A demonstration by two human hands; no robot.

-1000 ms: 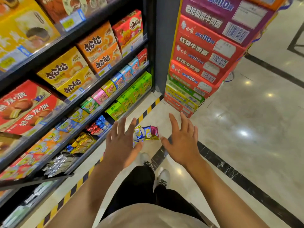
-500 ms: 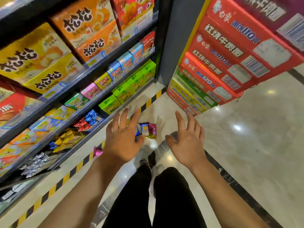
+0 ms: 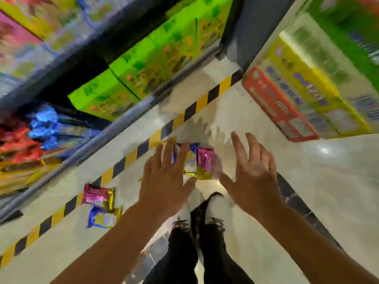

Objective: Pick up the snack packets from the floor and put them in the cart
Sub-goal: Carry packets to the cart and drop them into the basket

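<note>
The person's left hand (image 3: 164, 181) is spread flat with straight fingers, palm down, over the near edge of a cluster of snack packets (image 3: 196, 160) on the floor, and holds nothing; the right hand (image 3: 252, 173) is likewise spread and empty just to the right of the same cluster. Compared with half a second ago both hands have dropped much closer to the floor and the view has tipped steeply downward (the whole picture is smeared by motion), so the person appears to be bending in for the first grab, with no packet lifted yet. Whether the left fingers already touch the wrappers cannot be told through the blur. The cluster shows a pink packet (image 3: 206, 160) beside gold-and-blue ones, glossy crinkled foil pillows that will likely slide on the polished pale tile floor (image 3: 328, 201). Two more lie apart to the left beside the yellow-and-black hazard stripe (image 3: 131, 156): a pink-and-gold packet (image 3: 96, 194) touching a blue-and-gold one (image 3: 102, 218). Beyond stand the shelf's bright green boxes (image 3: 127, 83) and a stack of printed cartons (image 3: 297, 89). No cart is in view.
</note>
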